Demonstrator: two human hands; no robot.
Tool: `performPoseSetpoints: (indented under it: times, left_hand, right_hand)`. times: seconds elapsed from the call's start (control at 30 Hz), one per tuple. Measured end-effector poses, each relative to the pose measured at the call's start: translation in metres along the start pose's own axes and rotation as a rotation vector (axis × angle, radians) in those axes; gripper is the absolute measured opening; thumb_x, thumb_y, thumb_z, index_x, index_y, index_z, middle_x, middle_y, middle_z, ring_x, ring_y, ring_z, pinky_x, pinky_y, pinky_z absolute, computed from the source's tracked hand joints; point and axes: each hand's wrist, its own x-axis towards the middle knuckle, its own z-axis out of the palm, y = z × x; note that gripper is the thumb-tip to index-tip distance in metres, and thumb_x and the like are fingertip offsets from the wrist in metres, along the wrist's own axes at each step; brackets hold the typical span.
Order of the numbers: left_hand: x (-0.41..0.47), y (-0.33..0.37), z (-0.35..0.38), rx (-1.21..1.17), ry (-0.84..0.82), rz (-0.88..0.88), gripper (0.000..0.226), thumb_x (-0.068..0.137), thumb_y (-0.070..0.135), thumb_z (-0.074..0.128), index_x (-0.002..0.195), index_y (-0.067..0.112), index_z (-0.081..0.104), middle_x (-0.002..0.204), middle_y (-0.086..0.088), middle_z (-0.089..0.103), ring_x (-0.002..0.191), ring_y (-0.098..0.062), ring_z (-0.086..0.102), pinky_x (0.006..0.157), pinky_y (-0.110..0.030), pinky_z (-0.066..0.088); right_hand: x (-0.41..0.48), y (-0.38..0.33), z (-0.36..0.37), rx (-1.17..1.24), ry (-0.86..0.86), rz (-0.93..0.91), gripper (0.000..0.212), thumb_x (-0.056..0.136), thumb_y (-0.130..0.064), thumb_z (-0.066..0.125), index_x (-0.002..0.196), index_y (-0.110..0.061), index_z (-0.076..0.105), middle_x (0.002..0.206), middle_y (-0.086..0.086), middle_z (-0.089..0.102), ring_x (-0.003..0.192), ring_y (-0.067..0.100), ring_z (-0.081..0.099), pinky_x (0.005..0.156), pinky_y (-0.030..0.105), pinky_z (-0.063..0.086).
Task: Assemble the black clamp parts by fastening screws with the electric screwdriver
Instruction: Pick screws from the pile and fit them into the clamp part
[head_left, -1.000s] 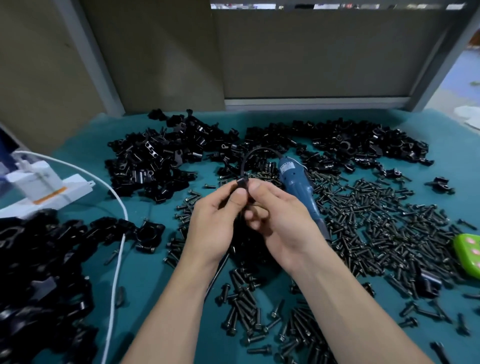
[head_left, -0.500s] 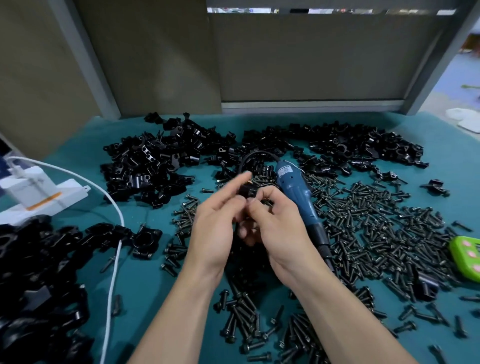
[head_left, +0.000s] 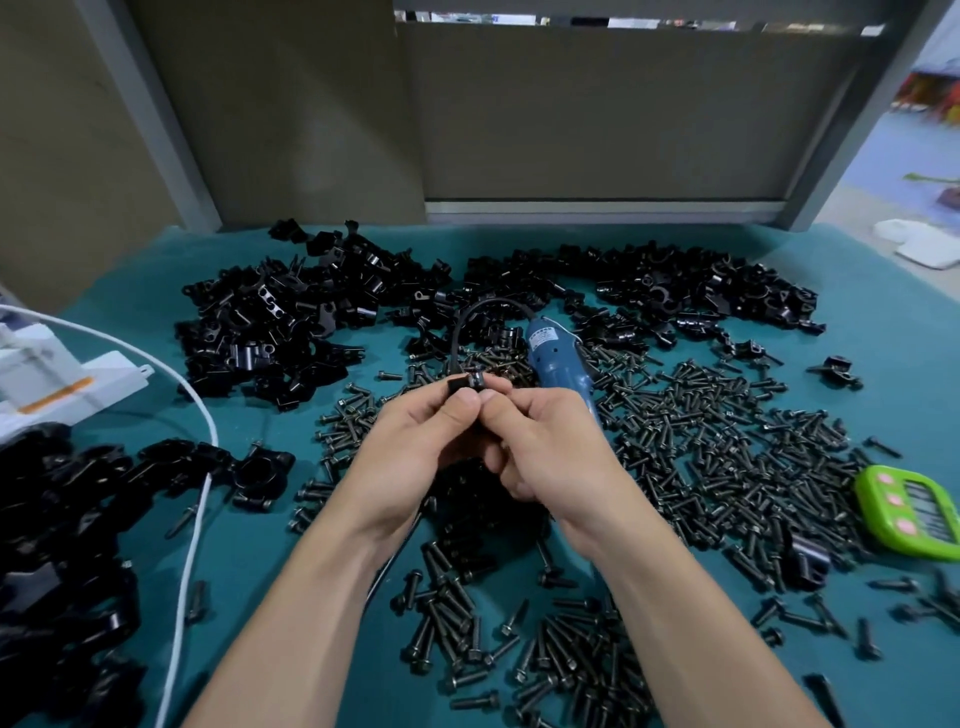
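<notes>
Left hand (head_left: 415, 447) now pinches the clamp part (head_left: 466, 383).

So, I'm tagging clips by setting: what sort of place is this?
Probably a factory or workshop assembly bench: heaps of black clamp parts, hundreds of loose screws spread on the teal table, and a corded blue electric screwdriver lying among them.

Screws (head_left: 727, 441): dark metal, seemingly matt.

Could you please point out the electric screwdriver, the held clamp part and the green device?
electric screwdriver (head_left: 558, 364), head view, blue body.
clamp part (head_left: 466, 383), head view, exposed end.
green device (head_left: 914, 512), head view, front face.
</notes>
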Motion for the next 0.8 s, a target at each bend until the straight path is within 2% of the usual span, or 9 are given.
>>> performPoseSetpoints:
  times: [0.1,0.23,0.33,0.4,0.47,0.57,0.63,0.73,0.8]
  left_hand:
    - [0.004,-0.007,0.013,0.055,0.134,0.052,0.025,0.096,0.030,0.059,0.101,0.021,0.081,0.096,-0.006,0.079,0.084,-0.018,0.074,0.075,-0.023,0.058]
    - [0.008,-0.016,0.022,0.209,0.217,0.112,0.029,0.109,0.024,0.052,0.106,0.031,0.079,0.107,0.001,0.080,0.105,-0.016,0.074,0.091,-0.029,0.059]
    - [0.011,-0.019,0.019,0.231,0.313,0.070,0.034,0.110,0.024,0.051,0.096,0.037,0.078,0.100,0.000,0.080,0.097,-0.021,0.076,0.090,-0.043,0.061]
    - [0.011,-0.019,0.017,0.193,0.334,0.046,0.037,0.109,0.019,0.051,0.091,0.038,0.077,0.098,0.001,0.081,0.095,-0.019,0.077,0.085,-0.036,0.063]
    - [0.011,-0.017,0.016,0.209,0.305,0.035,0.040,0.107,0.010,0.054,0.088,0.038,0.077,0.096,0.002,0.081,0.092,-0.015,0.077,0.078,-0.024,0.061]
    - [0.012,-0.015,0.015,0.257,0.248,0.025,0.040,0.104,0.004,0.056,0.086,0.034,0.076,0.095,0.001,0.080,0.091,-0.014,0.076,0.080,-0.015,0.055]
    - [0.014,-0.015,0.013,0.254,0.230,0.009,0.041,0.104,0.002,0.056,0.085,0.032,0.076,0.095,0.000,0.080,0.091,-0.016,0.076,0.081,-0.018,0.057]
    - [0.016,-0.016,0.012,0.262,0.213,-0.013,0.042,0.104,0.001,0.056,0.085,0.032,0.076,0.096,0.000,0.080,0.092,-0.016,0.076,0.081,-0.021,0.058]
    - [0.016,-0.017,0.011,0.271,0.204,-0.019,0.041,0.103,0.001,0.056,0.085,0.032,0.076,0.095,-0.001,0.080,0.090,-0.016,0.076,0.081,-0.019,0.057]
  right_hand:
    - [0.000,-0.005,-0.009,-0.445,0.163,-0.105,0.048,0.100,-0.051,0.056,0.068,-0.018,0.068,0.047,-0.008,0.056,0.040,0.006,0.044,0.043,0.020,0.032]
    - [0.005,-0.016,-0.024,-0.535,0.275,-0.147,0.040,0.087,-0.061,0.069,0.064,-0.028,0.075,0.043,-0.009,0.056,0.040,0.006,0.050,0.038,0.015,0.034]
    - [0.031,-0.016,-0.034,-0.444,0.425,-0.169,0.039,0.088,-0.040,0.071,0.059,-0.014,0.067,0.041,-0.010,0.051,0.038,0.008,0.043,0.039,0.014,0.033]
    - [0.057,-0.019,-0.052,-0.475,0.526,-0.140,0.028,0.091,-0.021,0.064,0.064,-0.017,0.069,0.053,-0.009,0.065,0.045,0.005,0.054,0.046,0.015,0.043]
    - [0.089,-0.021,-0.077,-0.669,0.535,-0.035,0.019,0.091,-0.010,0.060,0.091,-0.019,0.077,0.089,0.006,0.077,0.078,0.020,0.071,0.071,0.029,0.059]
    - [0.124,-0.015,-0.109,-1.070,0.435,0.110,0.021,0.091,-0.007,0.057,0.107,-0.010,0.070,0.110,0.015,0.072,0.106,0.036,0.065,0.084,0.034,0.051]
    - [0.135,-0.007,-0.117,-1.200,0.392,0.101,0.015,0.090,-0.003,0.053,0.095,-0.009,0.065,0.104,0.014,0.070,0.102,0.035,0.063,0.079,0.034,0.046]
    - [0.142,-0.003,-0.124,-1.134,0.431,0.076,0.016,0.088,0.003,0.055,0.088,-0.005,0.069,0.087,0.011,0.069,0.085,0.033,0.065,0.060,0.030,0.047]
    - [0.139,-0.005,-0.126,-1.087,0.420,0.078,0.021,0.088,0.005,0.060,0.099,-0.004,0.075,0.094,0.015,0.073,0.087,0.034,0.069,0.069,0.037,0.059]
